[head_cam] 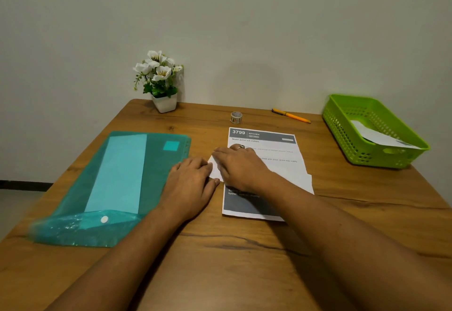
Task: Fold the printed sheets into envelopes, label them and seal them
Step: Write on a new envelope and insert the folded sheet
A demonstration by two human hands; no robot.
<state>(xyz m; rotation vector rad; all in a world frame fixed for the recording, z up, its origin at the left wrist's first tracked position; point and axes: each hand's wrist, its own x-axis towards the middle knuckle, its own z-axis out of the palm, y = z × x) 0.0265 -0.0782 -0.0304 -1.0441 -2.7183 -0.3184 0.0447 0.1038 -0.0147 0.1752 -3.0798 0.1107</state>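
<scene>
Currently the desk [244, 249] carries everything: wood top, far edge against the wall, near half bare except for the two forearms crossing it. Teal plastic folder [117, 183] lies flat along the left edge, snap flap toward the near side, a pale sheet visible inside it. Green basket [342, 124] sits at the far right corner, a folded white paper [381, 135] inside, leaning on its right wall. Printed sheet [264, 154] lies face up at desk centre, slightly right, header "3799 KITCHEN" toward the far edge; its left side is folded inward into a white flap [215, 167] at mid-height. Right hand [241, 167] is flat on the sheet, fingers spread, palm down, pressing flap and page; it grasps nothing, ring on one finger. Left hand [190, 181] lies flat just beside the sheet's left edge, fingertips touching the flap's edge, also pressing rather than gripping. The hands meet at the flap. Potted white flowers [161, 80] stand at the far edge, left of centre. Orange pen [291, 115] lies near the far edge, between basket and tape roll [236, 117]. The roll stands just beyond the sheet's top edge. Bare wood runs between sheet and basket.
</scene>
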